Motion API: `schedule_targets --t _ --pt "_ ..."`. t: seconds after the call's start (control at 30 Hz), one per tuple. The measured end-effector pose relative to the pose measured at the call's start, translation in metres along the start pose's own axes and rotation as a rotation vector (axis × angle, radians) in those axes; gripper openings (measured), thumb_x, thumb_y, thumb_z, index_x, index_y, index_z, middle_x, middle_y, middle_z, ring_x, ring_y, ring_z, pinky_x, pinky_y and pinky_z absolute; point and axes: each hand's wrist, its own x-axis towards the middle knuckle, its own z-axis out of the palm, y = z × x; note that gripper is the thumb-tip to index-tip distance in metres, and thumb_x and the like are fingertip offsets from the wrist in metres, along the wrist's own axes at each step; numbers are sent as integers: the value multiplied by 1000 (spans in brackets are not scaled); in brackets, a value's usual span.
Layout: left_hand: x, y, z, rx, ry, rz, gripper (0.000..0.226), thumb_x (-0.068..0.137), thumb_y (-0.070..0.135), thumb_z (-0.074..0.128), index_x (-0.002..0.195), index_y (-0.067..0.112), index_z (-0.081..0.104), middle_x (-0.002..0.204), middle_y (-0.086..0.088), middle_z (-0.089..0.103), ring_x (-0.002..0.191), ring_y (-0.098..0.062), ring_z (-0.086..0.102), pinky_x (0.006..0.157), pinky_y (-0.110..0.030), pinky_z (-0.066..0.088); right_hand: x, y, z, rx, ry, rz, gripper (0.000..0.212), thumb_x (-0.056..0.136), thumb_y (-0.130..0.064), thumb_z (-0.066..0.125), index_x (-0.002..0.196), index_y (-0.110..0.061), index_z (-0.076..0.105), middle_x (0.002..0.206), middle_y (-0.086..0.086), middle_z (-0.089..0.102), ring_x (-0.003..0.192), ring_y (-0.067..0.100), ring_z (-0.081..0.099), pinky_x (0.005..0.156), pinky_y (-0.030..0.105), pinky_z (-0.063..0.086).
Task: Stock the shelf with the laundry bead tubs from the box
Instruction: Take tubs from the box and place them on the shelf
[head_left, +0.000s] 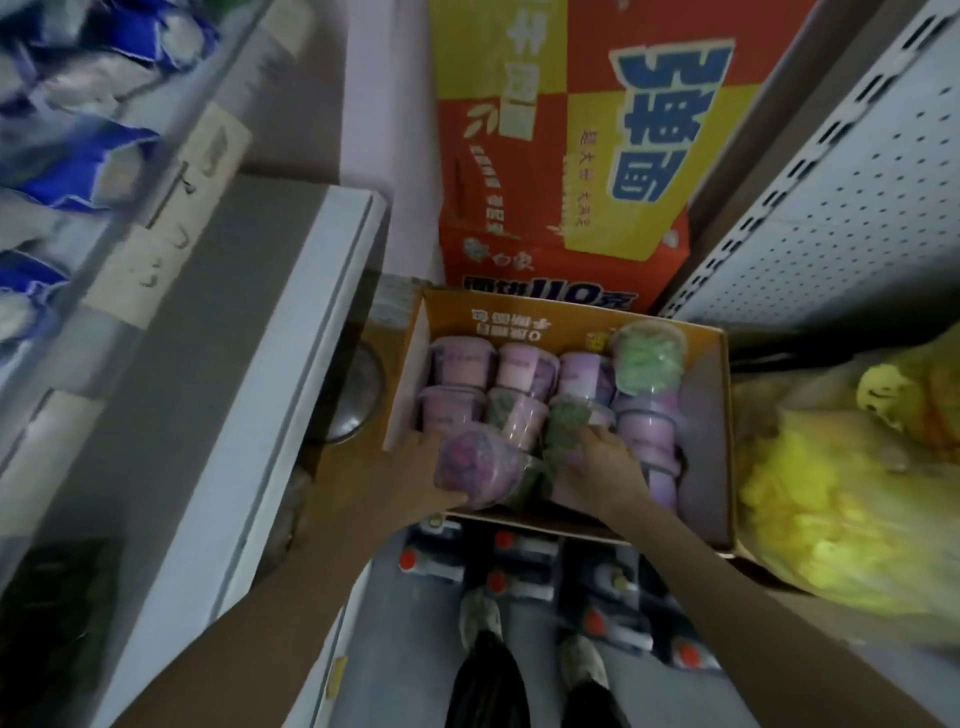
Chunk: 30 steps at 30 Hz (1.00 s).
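An open cardboard box (719, 441) on the floor holds several clear tubs of laundry beads, most purple (462, 364), one green-filled tub (649, 358) lying on top at the far right. My left hand (415, 473) grips a purple-bead tub (475, 467) tilted on its side at the box's near left. My right hand (602, 462) rests inside the box, fingers wrapped on a green-bead tub (566, 426) beside it. A grey shelf (223, 415) runs along the left.
A red and yellow carton (561, 156) stands behind the box. Yellow plastic bags (841, 493) lie at the right under a white perforated shelf panel (857, 208). Red-capped bottles (498, 561) stand on the floor near my shoes. Blue and white packets (78, 156) fill the upper left shelf.
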Motion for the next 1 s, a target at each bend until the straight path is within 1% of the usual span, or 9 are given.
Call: schedule_targets --t 0.07,0.13,0.2,0.33,0.43,0.6,0.77,0.87,1.0 --pt "14 4 13 -116 -66 0 98 51 89 52 128 29 42 121 7 57 109 -16 58 92 -31 48 1 12 2 41 -10 71 52 83 -37 44 126 -8 51 126 15 54 114 33 52 95 38 42" --pt "33 2 35 -141 -117 -41 109 40 88 55 132 31 35 126 4 55 111 -17 56 93 -38 49 2 23 3 61 -13 113 49 83 -27 48 130 -11 49 131 12 52 118 31 50 97 37 41" --pt "39 9 42 -137 -172 -63 121 41 83 61 141 28 19 140 -2 43 123 -25 47 100 -47 42 3 34 4 53 -23 138 50 84 -15 53 133 -14 48 133 8 51 121 28 48 99 37 39" --pt "50 16 45 -143 -110 -50 118 57 75 64 146 31 1 151 -6 22 132 -30 35 104 -48 38 4 49 5 78 12 193 45 85 -14 52 130 -16 51 128 9 55 116 29 51 96 38 40" --pt "66 18 40 -195 -74 35 99 68 67 62 145 31 11 149 -3 25 133 -28 35 103 -47 40 3 52 7 95 15 205 44 86 -14 52 130 -16 51 128 10 55 115 29 52 97 39 40" --pt "89 27 27 -481 73 106 69 85 27 65 142 20 28 142 -6 36 130 -23 39 105 -43 39 6 53 8 160 49 215 43 86 -12 52 129 -15 51 128 10 54 117 27 50 102 42 39" --pt "97 24 33 -467 298 -130 92 74 50 71 142 12 22 143 -12 35 129 -26 40 102 -42 43 10 54 14 195 77 226 43 86 -11 52 129 -13 51 129 11 53 118 29 49 103 43 39" --pt "97 26 42 -726 236 -275 101 70 55 72 143 12 16 141 -12 41 128 -28 45 104 -46 41 11 54 17 203 67 236 43 87 -12 53 130 -14 50 130 10 52 118 27 49 103 44 40" --pt "103 37 48 -803 187 -238 106 70 42 79 146 9 14 147 -12 31 134 -25 34 100 -29 29 15 57 17 203 69 226 43 87 -12 53 129 -14 51 128 10 53 118 28 49 102 42 40"
